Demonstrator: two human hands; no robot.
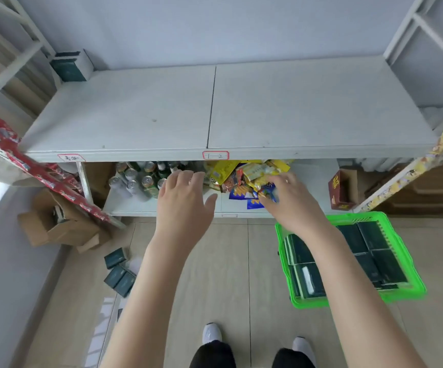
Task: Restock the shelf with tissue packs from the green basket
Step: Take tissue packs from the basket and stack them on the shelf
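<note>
Left hand (185, 203): held out in front of the shelf edge, fingers relaxed and spread, holding nothing.
Right hand (292, 205): reaching forward, slightly blurred, fingers loose; I see nothing in it.
Tissue packs (374, 237): dark green, lying tightly packed in the green basket (310, 304) on the floor to the person's right.
Top shelf (308, 110): white board, bare but for a small stack of packs (69, 67) in the far left corner.
Step in hand, as I judge it: go down to the basket for the next packs.
Doing it well: take a pack squarely by its long sides and set it flush beside the corner stack, building the row rightward from the back.
Stray packs (120, 277): three on the floor to the left, worth collecting later.
Lower shelf: drink cans (140, 179) beside snack packets (241, 173).
Middle label (215, 155): red-bordered, seems to read "1—2".
Left label (71, 157): handwritten, not legible.
Pack branding: too small to read.
</note>
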